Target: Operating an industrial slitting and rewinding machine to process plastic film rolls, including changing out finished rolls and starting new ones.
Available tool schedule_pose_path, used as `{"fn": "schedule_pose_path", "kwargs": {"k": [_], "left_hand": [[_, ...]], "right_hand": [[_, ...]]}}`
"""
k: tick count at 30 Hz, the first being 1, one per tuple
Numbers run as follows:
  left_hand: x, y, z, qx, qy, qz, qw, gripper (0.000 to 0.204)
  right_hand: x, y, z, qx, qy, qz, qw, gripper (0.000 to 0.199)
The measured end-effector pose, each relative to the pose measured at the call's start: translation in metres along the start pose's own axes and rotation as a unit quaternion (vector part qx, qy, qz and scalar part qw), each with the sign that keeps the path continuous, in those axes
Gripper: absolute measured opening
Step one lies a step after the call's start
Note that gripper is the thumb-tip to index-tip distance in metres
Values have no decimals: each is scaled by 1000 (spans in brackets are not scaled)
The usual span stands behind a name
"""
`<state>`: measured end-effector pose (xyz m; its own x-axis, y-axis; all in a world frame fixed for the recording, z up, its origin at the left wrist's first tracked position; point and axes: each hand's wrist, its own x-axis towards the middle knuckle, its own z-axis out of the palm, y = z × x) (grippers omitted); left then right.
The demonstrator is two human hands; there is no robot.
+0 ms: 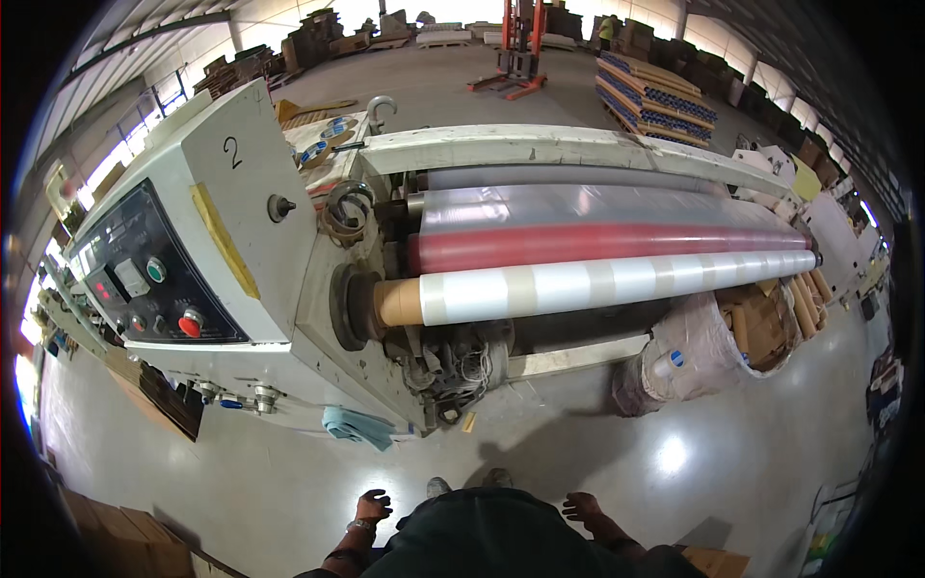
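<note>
Left hand [372, 505] low at the body, fingers spread, holding nothing; bracelet on the wrist. Right hand [582, 507] same height on the other side, fingers loosely open, empty. Both hang over the glossy grey floor [289, 482], well apart from the machine. Shoe tips [469, 482] between them. Ahead: winding machine with a cardboard core [397, 302] carrying a clear film roll [617, 280], a red roller [607, 243] behind it. Control panel [145, 279] at left with a red button. Bagged waste bin [699, 352] at right.
</note>
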<state>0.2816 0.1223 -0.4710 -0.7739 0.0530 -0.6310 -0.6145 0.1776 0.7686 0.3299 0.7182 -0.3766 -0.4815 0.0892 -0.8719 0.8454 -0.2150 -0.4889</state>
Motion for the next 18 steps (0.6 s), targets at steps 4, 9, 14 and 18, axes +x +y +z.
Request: {"fn": "schedule_pose_path", "kwargs": {"k": [4, 9, 14, 18], "left_hand": [[8, 9, 10, 8, -9, 21, 1000, 25], [4, 23, 18, 277, -5, 129, 952, 20], [-13, 28, 27, 332, 8, 100, 938, 31], [-26, 66, 58, 191, 64, 17, 979, 31]], "right_hand": [[1, 12, -5, -12, 21, 14, 1000, 51], [-7, 9, -3, -10, 28, 31, 999, 49], [-13, -6, 1, -43, 16, 34, 998, 46], [61, 38, -59, -636, -54, -200, 743, 37]]}}
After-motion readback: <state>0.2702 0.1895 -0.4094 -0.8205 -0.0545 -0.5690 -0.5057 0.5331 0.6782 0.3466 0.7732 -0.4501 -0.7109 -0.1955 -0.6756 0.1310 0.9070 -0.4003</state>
